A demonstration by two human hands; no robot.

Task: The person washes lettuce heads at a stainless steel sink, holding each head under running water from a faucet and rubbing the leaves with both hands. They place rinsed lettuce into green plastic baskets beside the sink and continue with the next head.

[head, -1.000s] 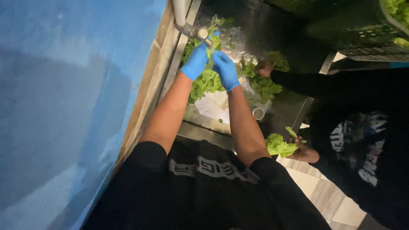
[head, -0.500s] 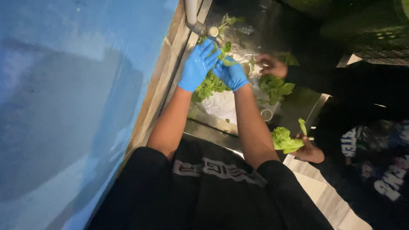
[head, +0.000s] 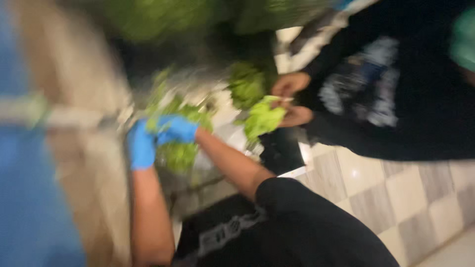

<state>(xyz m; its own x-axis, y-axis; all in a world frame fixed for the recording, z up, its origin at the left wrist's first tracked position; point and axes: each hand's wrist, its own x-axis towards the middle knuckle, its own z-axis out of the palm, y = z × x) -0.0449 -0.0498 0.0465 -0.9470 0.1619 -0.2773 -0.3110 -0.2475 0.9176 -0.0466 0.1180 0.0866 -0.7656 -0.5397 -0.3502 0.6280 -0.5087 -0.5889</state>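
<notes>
The frame is heavily motion-blurred. My left hand (head: 141, 147) and my right hand (head: 177, 129) both wear blue gloves and meet over a sink (head: 217, 123). Green lettuce (head: 179, 154) shows under and between them. My right hand lies closed on top of the leaves. My left hand touches the lettuce from the left, but the blur hides its grip. A pale tap pipe (head: 69, 118) runs in from the left toward my hands.
A co-worker in a black printed sweatshirt (head: 376, 94) stands at the right, bare hands (head: 292, 99) holding another lettuce bunch (head: 264, 118). More greens (head: 245, 84) lie in the sink. A blue wall (head: 24, 198) is at left, a checkered tile floor (head: 396, 198) at lower right.
The camera has swung and tilted sharply, blurring the view. My gloved hands stay together on the lettuce at the sink, and the co-worker now holds a lettuce bunch with both hands.
</notes>
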